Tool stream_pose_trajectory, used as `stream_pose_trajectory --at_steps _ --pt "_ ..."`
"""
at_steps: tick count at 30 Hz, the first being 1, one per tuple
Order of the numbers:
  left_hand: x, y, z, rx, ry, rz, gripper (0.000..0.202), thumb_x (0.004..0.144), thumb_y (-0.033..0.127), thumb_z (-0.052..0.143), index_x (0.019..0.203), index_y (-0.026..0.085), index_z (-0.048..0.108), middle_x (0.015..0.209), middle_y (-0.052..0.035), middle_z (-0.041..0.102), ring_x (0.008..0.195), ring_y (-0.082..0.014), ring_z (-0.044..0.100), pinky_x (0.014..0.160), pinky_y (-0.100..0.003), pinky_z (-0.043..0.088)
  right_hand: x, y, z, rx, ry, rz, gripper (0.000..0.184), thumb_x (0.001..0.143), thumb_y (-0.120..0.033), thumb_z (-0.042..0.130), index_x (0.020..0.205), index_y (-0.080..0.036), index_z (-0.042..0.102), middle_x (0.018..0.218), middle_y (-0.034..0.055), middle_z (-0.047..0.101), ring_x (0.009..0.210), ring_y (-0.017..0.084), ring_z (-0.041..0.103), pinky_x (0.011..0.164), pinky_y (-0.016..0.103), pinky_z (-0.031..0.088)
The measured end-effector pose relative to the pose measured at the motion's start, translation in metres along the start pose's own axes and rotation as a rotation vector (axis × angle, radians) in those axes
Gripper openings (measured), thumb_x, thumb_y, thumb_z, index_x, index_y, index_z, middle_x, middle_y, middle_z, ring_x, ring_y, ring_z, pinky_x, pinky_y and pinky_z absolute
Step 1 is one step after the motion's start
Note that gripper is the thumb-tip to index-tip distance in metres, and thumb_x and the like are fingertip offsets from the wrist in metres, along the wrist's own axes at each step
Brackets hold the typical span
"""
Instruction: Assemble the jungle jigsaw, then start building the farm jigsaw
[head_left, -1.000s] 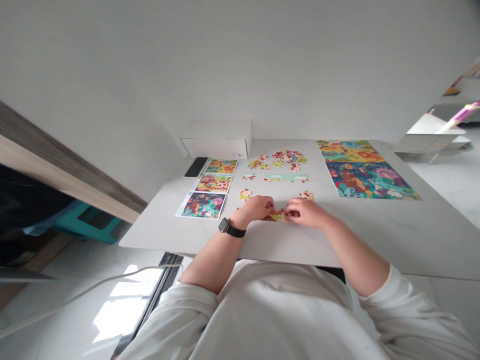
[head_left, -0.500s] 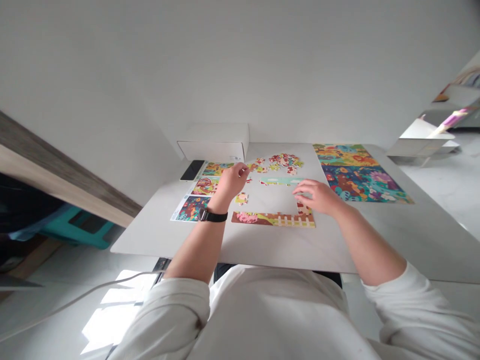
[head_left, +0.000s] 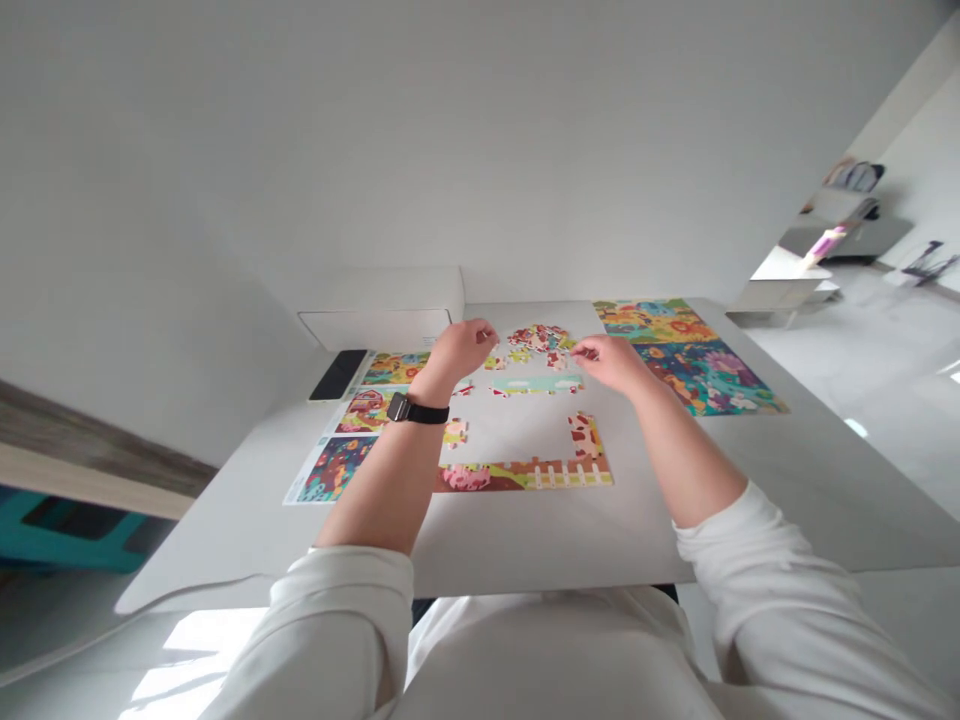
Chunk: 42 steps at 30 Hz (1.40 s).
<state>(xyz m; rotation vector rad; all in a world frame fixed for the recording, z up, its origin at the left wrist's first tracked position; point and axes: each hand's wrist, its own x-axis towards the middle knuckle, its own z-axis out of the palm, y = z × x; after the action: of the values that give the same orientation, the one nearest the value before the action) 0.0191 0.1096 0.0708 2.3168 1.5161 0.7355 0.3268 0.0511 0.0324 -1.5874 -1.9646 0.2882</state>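
My left hand, with a dark watch on the wrist, hovers left of the puzzle-piece pile. Its fingers are curled together, and whatever lies between them is too small to make out. At the pile's right edge my right hand pinches a small yellow-green puzzle piece at its fingertips. Nearer me lies a partly joined frame: a pale blue top strip, a bottom strip with a pink pig and white fence, and a right-side section. A loose-looking section shows beside my left forearm.
A picture sheet lies left, partly under my left arm, with a black phone beyond it. A white box stands against the wall. Two colourful finished-looking pictures cover the table's right side.
My right hand has moved from above the frame's right side to the pile, its spread fingers now closed. My left hand stays pinched, slightly farther forward. The view has shifted.
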Motion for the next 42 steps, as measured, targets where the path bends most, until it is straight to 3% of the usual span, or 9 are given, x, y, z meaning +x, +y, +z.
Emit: stream_pose_trajectory --at_steps 4,9,14,20,25,32,37,42 --pt "0.020 -0.002 -0.004 -0.009 -0.011 -0.009 0.025 0.094 0.036 0.060 0.098 0.022 0.080 0.091 -0.0048 0.079 0.077 -0.0203 0.067 0.070 -0.029 0.045 0.033 0.028 0.004 -0.059 0.063 0.169 0.022 0.096 -0.015 0.066 0.106 -0.024 0.084 0.109 0.0057 0.085 0.100 0.022 0.078 0.095 0.033 0.057" --pt "0.032 -0.017 0.004 -0.069 -0.028 -0.001 0.026 0.095 0.041 0.060 0.101 0.024 0.080 0.092 -0.0035 0.079 0.076 -0.0193 0.069 0.067 -0.027 0.046 0.073 0.052 0.017 -0.172 -0.043 0.316 0.030 0.091 -0.009 0.068 0.114 -0.022 0.083 0.112 0.0076 0.084 0.108 0.024 0.077 0.100 0.034 0.056" --pt "0.033 -0.027 0.011 -0.066 -0.103 -0.034 0.025 0.093 0.041 0.063 0.100 0.025 0.081 0.089 -0.0038 0.080 0.068 -0.0187 0.066 0.061 -0.028 0.044 0.096 0.069 0.040 -0.252 -0.109 0.341 0.035 0.091 -0.016 0.074 0.124 -0.022 0.079 0.129 0.0101 0.080 0.121 0.028 0.074 0.104 0.037 0.055" --pt "0.031 -0.027 0.006 -0.101 -0.095 -0.068 0.024 0.093 0.040 0.063 0.100 0.025 0.081 0.083 -0.0031 0.078 0.069 -0.0191 0.066 0.063 -0.028 0.045 0.095 0.082 0.063 -0.340 -0.131 0.308 0.036 0.095 -0.029 0.076 0.131 -0.024 0.075 0.133 0.0125 0.078 0.124 0.029 0.072 0.105 0.037 0.053" --pt "0.031 -0.030 0.009 -0.054 -0.103 -0.031 0.024 0.094 0.038 0.062 0.100 0.025 0.081 0.085 -0.0036 0.079 0.073 -0.0195 0.068 0.069 -0.029 0.046 0.092 0.088 0.061 -0.351 -0.153 0.286 0.038 0.092 -0.026 0.079 0.130 -0.025 0.077 0.132 0.0117 0.077 0.123 0.028 0.071 0.106 0.036 0.053" --pt "0.033 -0.036 0.010 -0.010 -0.084 -0.052 0.024 0.095 0.039 0.063 0.102 0.025 0.081 0.087 -0.0045 0.079 0.072 -0.0201 0.068 0.067 -0.028 0.046 0.092 0.087 0.049 -0.389 -0.198 0.379 0.047 0.090 -0.025 0.081 0.137 -0.020 0.075 0.140 0.0192 0.072 0.125 0.035 0.070 0.105 0.042 0.054" --pt "0.034 -0.035 0.024 -0.013 -0.116 -0.017 0.023 0.096 0.038 0.063 0.104 0.025 0.081 0.093 -0.0059 0.081 0.083 -0.0223 0.072 0.073 -0.029 0.048 0.099 0.067 0.063 -0.322 -0.127 0.173 0.035 0.101 -0.030 0.068 0.134 -0.021 0.076 0.136 0.0152 0.074 0.126 0.031 0.069 0.110 0.039 0.051" --pt "0.034 -0.034 0.037 -0.017 -0.160 0.001 0.022 0.096 0.036 0.064 0.106 0.026 0.081 0.095 -0.0056 0.081 0.084 -0.0228 0.072 0.076 -0.030 0.049 0.110 0.057 0.084 -0.334 -0.148 0.173 0.036 0.098 -0.040 0.075 0.129 -0.023 0.076 0.134 0.0128 0.076 0.123 0.030 0.070 0.107 0.039 0.052"
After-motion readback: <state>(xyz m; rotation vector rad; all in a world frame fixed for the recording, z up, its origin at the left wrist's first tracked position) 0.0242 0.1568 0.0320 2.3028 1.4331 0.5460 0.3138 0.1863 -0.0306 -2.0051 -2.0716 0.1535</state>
